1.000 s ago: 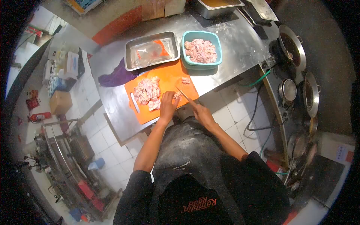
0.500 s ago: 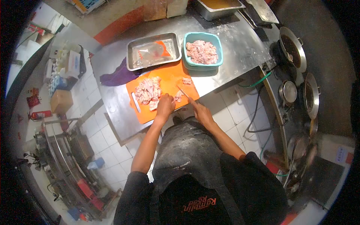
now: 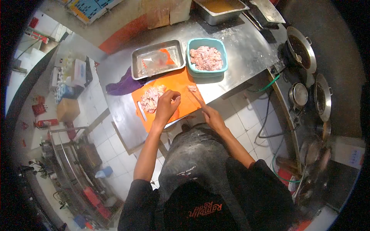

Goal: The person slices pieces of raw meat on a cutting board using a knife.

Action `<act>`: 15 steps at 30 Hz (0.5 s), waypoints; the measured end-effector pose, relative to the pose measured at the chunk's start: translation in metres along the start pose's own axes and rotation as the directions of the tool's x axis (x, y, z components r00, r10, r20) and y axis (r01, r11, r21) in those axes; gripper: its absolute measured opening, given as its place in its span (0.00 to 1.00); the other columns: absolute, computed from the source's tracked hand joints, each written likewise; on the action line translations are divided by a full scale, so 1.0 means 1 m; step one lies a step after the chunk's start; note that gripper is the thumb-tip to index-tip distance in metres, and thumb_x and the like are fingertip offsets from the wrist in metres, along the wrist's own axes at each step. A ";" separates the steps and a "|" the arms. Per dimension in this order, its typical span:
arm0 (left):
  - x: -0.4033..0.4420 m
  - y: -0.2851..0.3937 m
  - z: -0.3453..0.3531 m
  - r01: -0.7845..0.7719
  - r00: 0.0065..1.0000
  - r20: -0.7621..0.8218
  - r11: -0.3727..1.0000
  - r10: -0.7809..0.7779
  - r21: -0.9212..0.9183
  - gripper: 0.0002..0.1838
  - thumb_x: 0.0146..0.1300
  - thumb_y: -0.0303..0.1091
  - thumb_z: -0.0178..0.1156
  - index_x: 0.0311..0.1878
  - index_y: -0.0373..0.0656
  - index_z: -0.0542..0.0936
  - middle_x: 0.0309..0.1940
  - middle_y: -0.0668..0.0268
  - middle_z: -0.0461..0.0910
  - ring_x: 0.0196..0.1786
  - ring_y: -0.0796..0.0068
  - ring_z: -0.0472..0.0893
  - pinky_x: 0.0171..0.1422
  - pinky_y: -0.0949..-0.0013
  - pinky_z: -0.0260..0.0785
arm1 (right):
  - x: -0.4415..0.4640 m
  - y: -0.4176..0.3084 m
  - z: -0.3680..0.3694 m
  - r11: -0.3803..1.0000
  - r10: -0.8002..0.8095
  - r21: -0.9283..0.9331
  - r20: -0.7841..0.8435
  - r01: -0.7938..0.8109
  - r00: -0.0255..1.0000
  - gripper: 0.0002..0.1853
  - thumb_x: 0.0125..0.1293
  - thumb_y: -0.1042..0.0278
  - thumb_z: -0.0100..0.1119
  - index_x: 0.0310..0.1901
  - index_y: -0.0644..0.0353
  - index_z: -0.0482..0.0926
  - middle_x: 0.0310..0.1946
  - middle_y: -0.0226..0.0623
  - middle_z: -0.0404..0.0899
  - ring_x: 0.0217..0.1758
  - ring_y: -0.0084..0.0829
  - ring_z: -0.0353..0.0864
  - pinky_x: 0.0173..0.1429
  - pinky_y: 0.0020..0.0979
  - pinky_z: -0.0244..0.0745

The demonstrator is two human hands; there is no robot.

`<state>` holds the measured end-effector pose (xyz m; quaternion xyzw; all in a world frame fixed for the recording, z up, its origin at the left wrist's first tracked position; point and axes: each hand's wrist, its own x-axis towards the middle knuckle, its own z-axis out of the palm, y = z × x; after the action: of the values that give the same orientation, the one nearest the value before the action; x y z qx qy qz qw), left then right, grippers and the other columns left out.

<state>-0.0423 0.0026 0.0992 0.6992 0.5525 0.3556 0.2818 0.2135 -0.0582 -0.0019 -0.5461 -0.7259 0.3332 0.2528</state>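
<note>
My right hand [image 3: 213,118] is wrapped round the handle of a knife [image 3: 197,98], its blade angled across the orange cutting board [image 3: 181,82]. A small piece of raw meat [image 3: 192,88] lies by the knife's tip. Over the board, my left hand [image 3: 167,106] is raised with its fingers curled together; whatever they may hold is hidden. Just left of that hand sits a pile of pale pink raw meat [image 3: 151,101], partly covered by it. Beyond the board, a turquoise tub [image 3: 207,72] contains more raw meat pieces [image 3: 206,58].
A steel tray [image 3: 139,74] with shallow clear liquid and an orange object stands behind the board, beside a purple cloth [image 3: 125,84]. At the back is a deep steel pan [image 3: 221,15] of brownish liquid. Woks [image 3: 300,50] line the right side.
My left hand has lifted and moved away from me over the board, fingers curling. The meat piece beside the knife blade no longer shows there. The knife stays in my right hand.
</note>
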 end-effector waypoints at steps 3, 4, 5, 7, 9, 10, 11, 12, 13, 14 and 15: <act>0.007 0.024 -0.007 0.004 1.000 -0.006 0.999 -0.004 -0.042 0.06 0.64 0.27 0.68 0.42 0.35 0.85 0.35 0.58 0.85 0.38 0.64 0.85 0.46 0.63 0.78 | 0.003 -0.016 -0.013 0.999 -0.022 0.047 -0.069 0.026 0.997 0.39 0.72 0.77 0.59 0.81 0.36 0.62 0.39 0.52 0.82 0.41 0.51 0.85 0.48 0.48 0.78; 0.005 0.023 -0.005 0.005 1.000 -0.003 0.999 -0.005 -0.044 0.06 0.64 0.27 0.68 0.42 0.35 0.85 0.35 0.58 0.85 0.38 0.64 0.85 0.46 0.63 0.78 | 0.004 -0.018 -0.015 0.998 -0.008 0.062 -0.067 0.012 0.998 0.38 0.72 0.77 0.60 0.80 0.36 0.63 0.40 0.52 0.82 0.42 0.51 0.85 0.48 0.47 0.78; 0.002 0.019 -0.003 0.011 1.000 -0.006 0.999 -0.011 -0.043 0.06 0.65 0.27 0.68 0.41 0.35 0.85 0.36 0.58 0.85 0.37 0.64 0.85 0.46 0.63 0.77 | 0.004 -0.020 -0.017 0.997 0.005 0.076 -0.066 0.000 0.998 0.38 0.72 0.77 0.60 0.80 0.36 0.64 0.40 0.52 0.83 0.43 0.52 0.85 0.49 0.47 0.79; -0.008 0.005 0.002 0.017 1.000 -0.009 0.999 -0.018 -0.042 0.05 0.65 0.27 0.68 0.41 0.36 0.85 0.36 0.58 0.85 0.37 0.64 0.85 0.45 0.62 0.77 | 0.005 -0.023 -0.016 0.995 0.011 0.102 -0.071 -0.004 0.997 0.37 0.72 0.77 0.60 0.80 0.36 0.65 0.40 0.52 0.83 0.43 0.52 0.86 0.49 0.47 0.80; -0.026 -0.024 0.013 0.063 0.998 -0.002 0.996 -0.063 0.060 0.05 0.64 0.27 0.67 0.39 0.36 0.85 0.35 0.57 0.85 0.36 0.59 0.85 0.43 0.59 0.77 | 0.005 -0.022 -0.014 0.992 0.018 0.126 -0.077 -0.009 0.997 0.37 0.72 0.76 0.60 0.79 0.36 0.66 0.41 0.53 0.83 0.43 0.52 0.86 0.50 0.47 0.80; -0.040 -0.042 0.020 0.065 0.998 0.000 0.996 -0.065 0.057 0.05 0.64 0.27 0.67 0.39 0.36 0.85 0.35 0.57 0.85 0.36 0.59 0.85 0.43 0.59 0.77 | 0.004 -0.020 -0.011 0.995 0.014 0.098 -0.061 -0.008 0.998 0.37 0.73 0.76 0.60 0.80 0.37 0.65 0.40 0.53 0.83 0.43 0.52 0.85 0.49 0.47 0.79; -0.054 -0.062 0.026 0.110 0.991 0.060 0.980 -0.122 0.166 0.06 0.62 0.27 0.68 0.40 0.36 0.85 0.33 0.56 0.84 0.35 0.57 0.85 0.42 0.59 0.76 | 0.003 -0.019 -0.007 0.997 0.008 0.071 -0.044 -0.005 0.999 0.37 0.73 0.76 0.60 0.80 0.37 0.64 0.40 0.53 0.82 0.43 0.52 0.85 0.49 0.48 0.79; -0.060 -0.066 0.026 0.147 0.977 0.112 0.950 -0.183 0.277 0.07 0.61 0.27 0.70 0.40 0.36 0.86 0.31 0.55 0.84 0.34 0.55 0.85 0.40 0.58 0.76 | 0.002 -0.018 -0.004 0.997 0.008 0.071 -0.042 -0.005 0.999 0.37 0.73 0.76 0.60 0.80 0.37 0.64 0.40 0.53 0.82 0.43 0.52 0.85 0.49 0.48 0.79; -0.064 -0.070 0.027 0.241 0.926 0.199 0.908 -0.321 0.341 0.09 0.59 0.28 0.70 0.42 0.34 0.85 0.38 0.53 0.85 0.41 0.51 0.85 0.45 0.55 0.77 | -0.002 -0.018 -0.001 0.999 0.023 0.026 0.014 -0.023 1.000 0.37 0.74 0.73 0.59 0.81 0.35 0.61 0.40 0.51 0.81 0.43 0.53 0.85 0.49 0.50 0.79; -0.067 -0.072 0.032 0.244 0.926 0.198 0.908 -0.323 0.340 0.09 0.59 0.28 0.70 0.42 0.34 0.85 0.38 0.53 0.85 0.41 0.51 0.85 0.45 0.55 0.77 | -0.006 -0.018 0.002 0.999 0.041 -0.020 0.069 -0.039 0.997 0.38 0.74 0.71 0.58 0.82 0.34 0.59 0.39 0.49 0.80 0.43 0.53 0.84 0.49 0.52 0.79; -0.069 -0.068 0.037 0.177 0.964 0.145 0.942 -0.225 0.284 0.11 0.59 0.29 0.69 0.43 0.34 0.85 0.43 0.52 0.85 0.45 0.50 0.84 0.49 0.55 0.77 | -0.011 -0.015 0.006 0.999 0.040 -0.020 0.070 -0.039 0.997 0.38 0.74 0.71 0.58 0.82 0.34 0.59 0.39 0.49 0.80 0.43 0.53 0.84 0.49 0.52 0.79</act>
<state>-0.0606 -0.0483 0.0106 0.6993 0.6371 0.1837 0.2669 0.2029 -0.0728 0.0061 -0.5506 -0.7265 0.3502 0.2154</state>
